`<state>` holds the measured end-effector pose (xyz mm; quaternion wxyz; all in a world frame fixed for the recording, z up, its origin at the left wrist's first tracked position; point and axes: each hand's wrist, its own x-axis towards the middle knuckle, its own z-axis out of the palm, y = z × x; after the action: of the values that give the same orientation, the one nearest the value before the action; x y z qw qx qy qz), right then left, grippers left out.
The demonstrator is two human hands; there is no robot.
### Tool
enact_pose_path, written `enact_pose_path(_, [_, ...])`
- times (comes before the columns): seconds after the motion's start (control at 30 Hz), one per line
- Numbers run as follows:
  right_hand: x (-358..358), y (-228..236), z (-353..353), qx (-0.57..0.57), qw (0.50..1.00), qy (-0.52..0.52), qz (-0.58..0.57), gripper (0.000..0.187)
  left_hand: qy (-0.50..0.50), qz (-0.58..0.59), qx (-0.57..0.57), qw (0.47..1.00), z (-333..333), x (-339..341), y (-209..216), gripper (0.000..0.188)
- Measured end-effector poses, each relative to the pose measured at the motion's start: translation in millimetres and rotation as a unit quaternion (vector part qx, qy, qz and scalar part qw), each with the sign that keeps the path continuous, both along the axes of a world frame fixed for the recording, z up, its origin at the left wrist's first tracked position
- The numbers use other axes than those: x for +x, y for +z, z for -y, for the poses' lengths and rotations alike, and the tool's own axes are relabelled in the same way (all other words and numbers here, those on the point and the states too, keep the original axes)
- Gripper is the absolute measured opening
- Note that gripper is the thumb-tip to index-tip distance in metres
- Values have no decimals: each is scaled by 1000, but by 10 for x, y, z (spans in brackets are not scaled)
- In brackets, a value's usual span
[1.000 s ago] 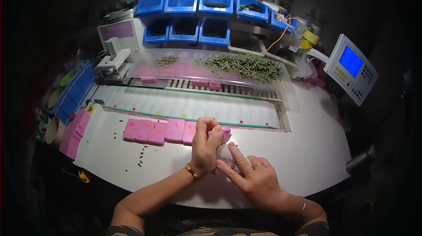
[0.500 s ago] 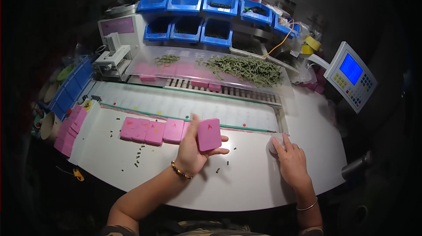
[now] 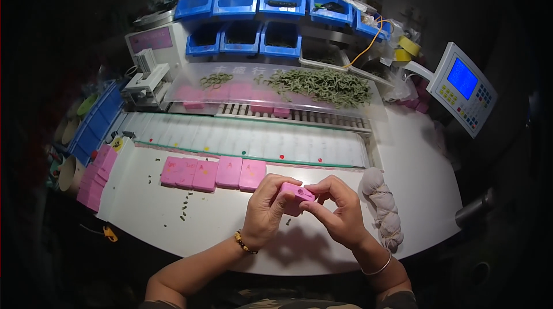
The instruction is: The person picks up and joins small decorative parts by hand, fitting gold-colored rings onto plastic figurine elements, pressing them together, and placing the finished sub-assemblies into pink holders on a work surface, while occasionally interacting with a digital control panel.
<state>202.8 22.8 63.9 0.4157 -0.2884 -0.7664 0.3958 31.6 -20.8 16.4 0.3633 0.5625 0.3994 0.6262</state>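
Note:
A pink block-shaped rubber mould [image 3: 292,207] is tilted up over the front middle of the white table, with a small round hole in the end facing me. My left hand [image 3: 266,208] grips its left side, thumb against the near face. From the right, my right hand [image 3: 337,210] pinches the end by the hole between thumb and fingers. To the left, several similar pink moulds [image 3: 228,172] with red handwritten marks lie side by side in a row. A knotted whitish cloth bundle [image 3: 382,208] rests on the table beyond my right hand.
A pale strip with a green edge [image 3: 247,154] and rollers [image 3: 322,123] run behind the moulds. Green pieces heap on a clear sheet [image 3: 242,95]. Blue bins [image 3: 236,2] stand at the back, a control panel [image 3: 462,87] at right. More pink moulds [image 3: 97,177] stack at left.
My right hand has left the cloth bundle and come left to the mould. My left hand has turned the mould so its holed end faces me.

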Motion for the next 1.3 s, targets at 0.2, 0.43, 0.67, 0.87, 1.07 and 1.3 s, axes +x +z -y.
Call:
enact_pose_path(0.2, [77, -15, -92, 12, 1000, 6, -6, 19, -20, 39, -19, 999, 24, -17, -30, 42])
enact_pose_path(0.43, [-82, 43, -218, -195, 972, 7, -133, 21, 189, -291, 140, 927, 54, -52, 170, 50])
enact_pose_path(0.67, [-247, -193, -410, -202, 979, 35, -11, 45, 150, -233, -49, 960, -287, -430, -30, 38])
enact_pose_path(0.87, [-395, -414, -523, 40, 976, 36, 210, 83, 330, -363, -93, 866, -786, -1454, -134, 32])
enact_pose_path(1.07, [-797, -477, -468, 132, 956, 54, 256, 89, 375, -448, -135, 800, -915, -1856, -253, 33])
enact_pose_path(1.3, [-926, -715, -589, 152, 951, 42, 266, 82, 280, -334, -94, 895, -571, -1284, -35, 32])
